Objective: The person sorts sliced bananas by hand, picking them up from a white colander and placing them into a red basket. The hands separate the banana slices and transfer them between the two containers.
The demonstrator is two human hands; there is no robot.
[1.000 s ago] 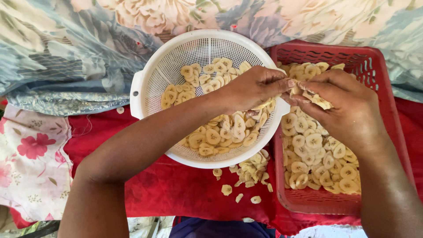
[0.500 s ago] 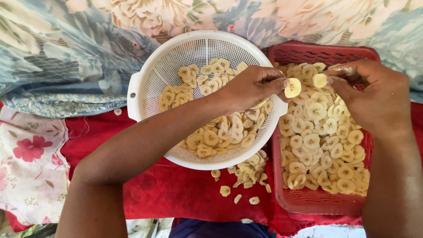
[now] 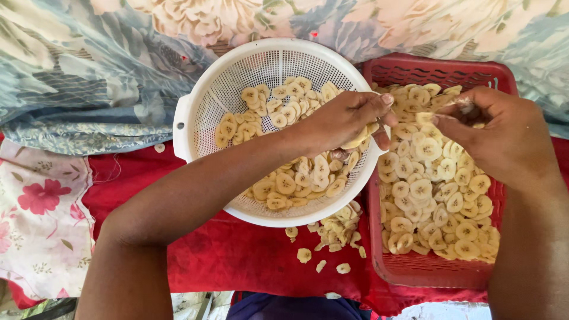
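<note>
1. Looking down from a head-worn camera, the view shows a person's two bare forearms reaching away over a red cloth [image 3: 237, 261] spread on the ground.
2. At the far left lies a blue-grey floral fabric [image 3: 77, 77], and at the near left a white cloth with red flowers [image 3: 41, 225] sits just beside the red cloth.
3. Left of centre stands a round white plastic colander [image 3: 237, 77] with a small flat handle on its left rim. It holds a loose layer of pale yellow round banana slices [image 3: 284, 184], heaped mostly along its far and near-right sides.
4. The left hand [image 3: 344, 121] crosses over the colander's right side. Its fingers are curled together and pinched on a pale slice [image 3: 357, 141], held just above the colander's right rim.
5. Near the colander, on the red cloth, a small scatter of loose slices [image 3: 332, 231] lies between the colander and the crate.
6. To the right sits a red plastic crate [image 3: 438, 272] with mesh walls, touching the colander's right edge. It is filled with a thick layer of the same round slices [image 3: 427, 189].
7. The right hand [image 3: 504, 139] hovers over the far part of the crate. Its fingers are bent and drawn together at the tips, pinching something small and pale [image 3: 468, 109]; it is too blurred to tell what exactly.
8. The two hands are near each other but apart, fingertips facing across the crate's far-left corner.
</note>
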